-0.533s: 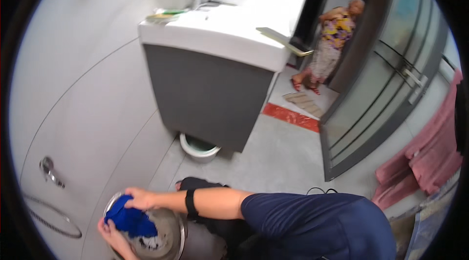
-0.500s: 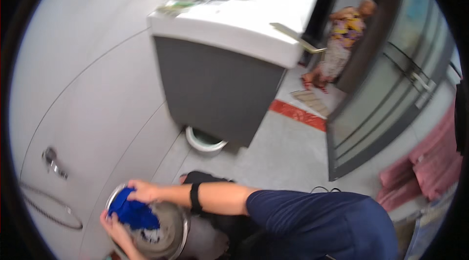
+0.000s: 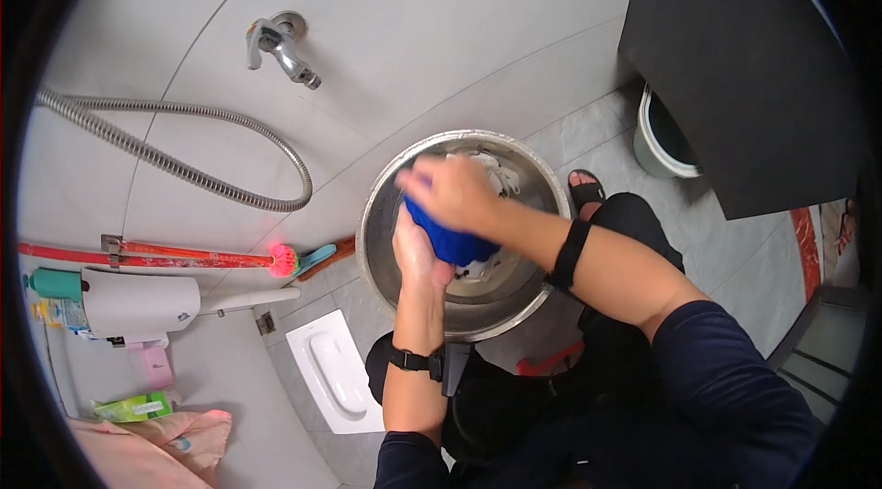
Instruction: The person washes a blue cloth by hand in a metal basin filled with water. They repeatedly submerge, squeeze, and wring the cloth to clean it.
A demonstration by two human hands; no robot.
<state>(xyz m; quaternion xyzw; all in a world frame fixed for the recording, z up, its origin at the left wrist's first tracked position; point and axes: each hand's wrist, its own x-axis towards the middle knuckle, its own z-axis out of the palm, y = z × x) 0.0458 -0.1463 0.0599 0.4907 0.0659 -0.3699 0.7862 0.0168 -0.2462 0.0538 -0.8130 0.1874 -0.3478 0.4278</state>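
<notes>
Over a round metal basin (image 3: 379,209), my left hand (image 3: 413,246) is closed on a wet-looking bunched blue cloth (image 3: 457,247), its thumb along the near side. My right hand (image 3: 450,193) lies across the top of that cloth, coming in from the right. Motion smears its fingers, so I cannot tell whether they grip the fabric. Behind my right hand, white fabric (image 3: 501,175) lies in the basin. Part of the blue cloth is hidden under both hands.
A chrome tap (image 3: 285,48) and a flexible metal hose (image 3: 248,186) are on the wall. A red-handled brush (image 3: 280,259) lies left of the basin, near a white squat toilet (image 3: 338,370). A bucket (image 3: 663,135) stands right, beside a dark cabinet (image 3: 744,67).
The view has swung down and left, bringing the basin to the middle. My right hand has moved from the cloth's far edge to over its top. The doorway person has mostly left view.
</notes>
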